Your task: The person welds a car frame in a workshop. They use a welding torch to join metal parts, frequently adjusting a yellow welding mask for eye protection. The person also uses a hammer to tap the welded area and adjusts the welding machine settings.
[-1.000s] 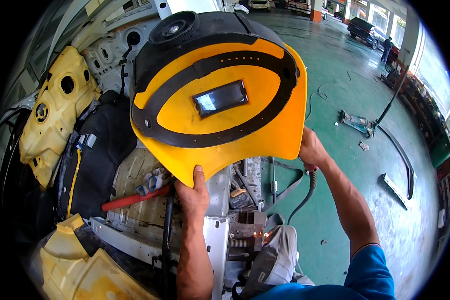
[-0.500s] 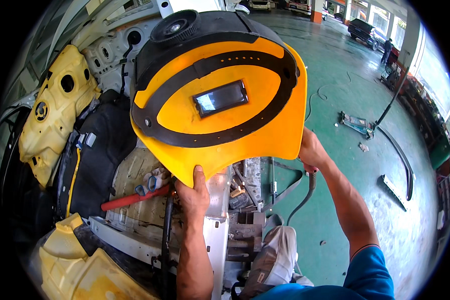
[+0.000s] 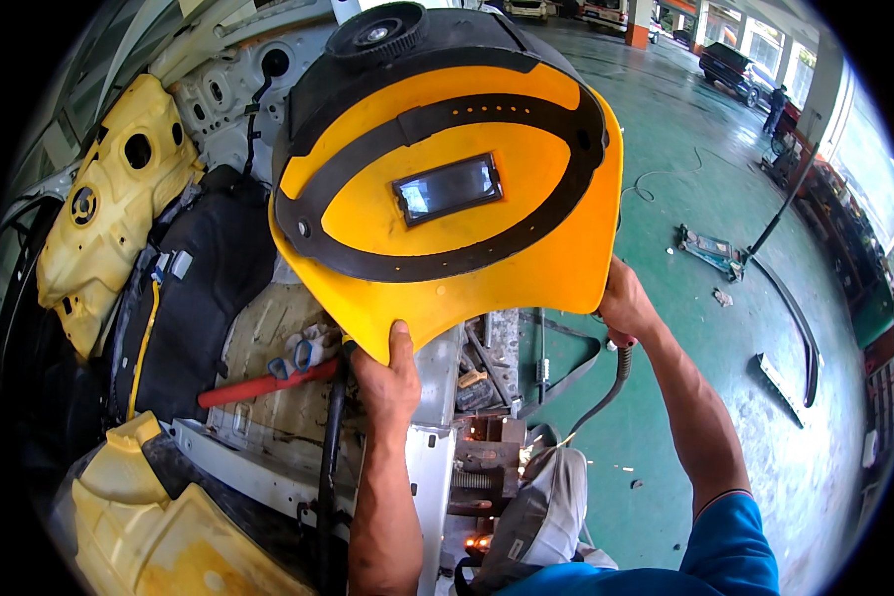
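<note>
A yellow welding helmet [image 3: 526,263] with a black headband fills the upper middle, its inside toward me. Its dark viewing window [image 3: 447,189] is in the centre. My left hand [image 3: 387,380] grips the lower left corner of the helmet, thumb on the inner face. Beyond the helmet's right edge, my right hand [image 3: 626,303] is closed round a welding torch; only the red butt of its handle and its cable [image 3: 614,390] show. The helmet hides the torch's front end. Orange sparks [image 3: 479,542] glow by the vise below.
A metal vise [image 3: 487,462] stands near my grey-trousered knee [image 3: 551,497]. Left lie yellow moulded panels [image 3: 119,199], black padding [image 3: 204,288] and a red bar [image 3: 263,389] inside a stripped vehicle body. On the green floor stand a floor jack [image 3: 710,250] and a metal strip [image 3: 782,389].
Sparks now fly around the vise and my knee, where none showed before. The helmet sits slightly further right and higher in view; both hands keep their grip.
</note>
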`<state>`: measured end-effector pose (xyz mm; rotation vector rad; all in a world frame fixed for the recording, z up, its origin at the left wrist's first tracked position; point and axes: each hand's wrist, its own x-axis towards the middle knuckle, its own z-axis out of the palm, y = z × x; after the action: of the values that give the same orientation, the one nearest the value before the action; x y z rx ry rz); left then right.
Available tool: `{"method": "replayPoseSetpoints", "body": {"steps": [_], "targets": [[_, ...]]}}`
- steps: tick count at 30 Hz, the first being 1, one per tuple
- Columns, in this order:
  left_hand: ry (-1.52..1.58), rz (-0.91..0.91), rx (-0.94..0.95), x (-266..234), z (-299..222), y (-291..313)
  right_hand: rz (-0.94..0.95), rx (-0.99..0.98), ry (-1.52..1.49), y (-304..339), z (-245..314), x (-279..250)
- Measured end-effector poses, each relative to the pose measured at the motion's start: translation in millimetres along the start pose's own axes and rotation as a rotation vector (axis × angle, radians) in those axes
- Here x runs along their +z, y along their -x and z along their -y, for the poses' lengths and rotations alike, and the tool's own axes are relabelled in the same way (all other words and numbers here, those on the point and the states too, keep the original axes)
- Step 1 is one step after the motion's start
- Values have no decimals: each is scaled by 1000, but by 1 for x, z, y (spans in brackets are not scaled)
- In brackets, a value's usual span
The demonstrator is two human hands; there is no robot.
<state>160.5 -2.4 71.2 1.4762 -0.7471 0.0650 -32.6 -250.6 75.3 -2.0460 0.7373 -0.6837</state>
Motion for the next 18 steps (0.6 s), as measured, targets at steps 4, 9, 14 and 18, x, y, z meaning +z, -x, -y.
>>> {"method": "replayPoseSetpoints", "body": {"steps": [4,9,14,18], "targets": [[-1,12,-37,0,5,0,-19,-54,-49,-3,-12,2],[-21,10,5,0,3,0,-13,-119,7,-6,-11,3],[-16,17,-18,0,6,0,-22,-147,48,-9,-12,4],[-85,14,-91,1,-1,3,18,-16,11,-5,3,0]]}}
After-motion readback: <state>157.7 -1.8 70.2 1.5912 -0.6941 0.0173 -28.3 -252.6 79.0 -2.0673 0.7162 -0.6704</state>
